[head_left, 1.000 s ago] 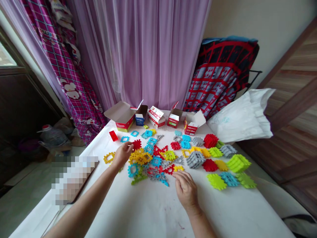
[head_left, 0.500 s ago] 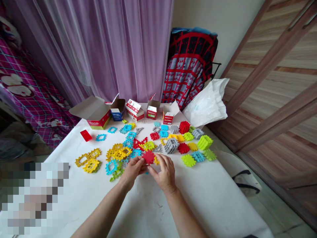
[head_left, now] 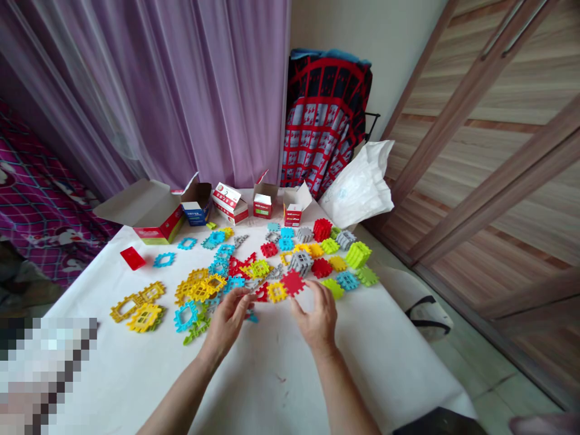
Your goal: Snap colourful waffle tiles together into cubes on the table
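Many flat, toothed plastic building tiles in yellow, blue, red, grey and green lie spread over a white table (head_left: pixel 272 374). My right hand (head_left: pixel 317 314) pinches a red toothed tile (head_left: pixel 293 282) at its fingertips, just above the heap's near edge. My left hand (head_left: pixel 226 317) hovers beside it with loosely spread fingers over blue and grey tiles (head_left: pixel 226 284), holding nothing that I can see. A yellow window tile (head_left: pixel 276 292) lies between the two hands.
Several small open cartons (head_left: pixel 145 211) stand along the far edge. A red card (head_left: pixel 133 258) lies at the left. Assembled cubes, grey (head_left: pixel 301 261) and green (head_left: pixel 357 254), sit at the right. A white bag (head_left: pixel 357 184) and a draped chair (head_left: pixel 324 121) stand behind.
The left hand came from the far left pile, and both hands held the red tile. Now only my right hand holds it, further right. The view has swung right.
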`<state>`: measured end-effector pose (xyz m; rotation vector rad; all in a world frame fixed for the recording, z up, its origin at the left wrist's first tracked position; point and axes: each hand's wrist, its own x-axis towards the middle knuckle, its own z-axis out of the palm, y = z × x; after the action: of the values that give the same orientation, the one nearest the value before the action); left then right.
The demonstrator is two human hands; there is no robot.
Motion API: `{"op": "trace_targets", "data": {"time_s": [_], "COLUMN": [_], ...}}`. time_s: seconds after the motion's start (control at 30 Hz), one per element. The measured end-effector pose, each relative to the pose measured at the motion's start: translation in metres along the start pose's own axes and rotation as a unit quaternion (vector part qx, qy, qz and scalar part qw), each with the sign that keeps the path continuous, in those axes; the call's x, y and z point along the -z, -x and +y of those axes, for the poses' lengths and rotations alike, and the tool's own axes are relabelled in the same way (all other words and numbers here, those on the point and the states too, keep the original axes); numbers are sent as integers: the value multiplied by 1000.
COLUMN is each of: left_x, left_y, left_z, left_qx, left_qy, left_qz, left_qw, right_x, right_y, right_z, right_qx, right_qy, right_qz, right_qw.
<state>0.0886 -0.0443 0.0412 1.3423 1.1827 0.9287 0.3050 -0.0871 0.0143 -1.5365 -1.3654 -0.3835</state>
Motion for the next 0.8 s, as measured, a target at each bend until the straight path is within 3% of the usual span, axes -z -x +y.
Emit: {"op": "trace_targets", "data": {"time_s": [0.07, 0.13, 0.2, 0.3, 0.5, 0.8], "left_x": [14, 26, 34, 37, 35, 35], "left_y": [6, 13, 18, 22, 18, 16], "left_z": [-13, -26, -35, -37, -38, -40], "left_qx": [-111, -225, -325, -405, -411, -405], "left_qy": [-135, -238, -304, -351, -381, -384], "left_qz": [42, 56, 82, 111, 118, 112], "left_qw": [984, 943, 892, 837, 820, 822], "right_x": [12, 20, 22, 14, 1, 2], "right_y": [-9, -22, -35, -50, -50, -46], "right_z": [30, 58, 76, 82, 76, 73], "right_qx": [-35, -78, -127, -208, -263, -235], "right_qy": [49, 95, 131, 175, 190, 203], "right_qz": [68, 91, 63, -6, -85, -74], "right_qw": [996, 988, 981, 962, 942, 948]}}
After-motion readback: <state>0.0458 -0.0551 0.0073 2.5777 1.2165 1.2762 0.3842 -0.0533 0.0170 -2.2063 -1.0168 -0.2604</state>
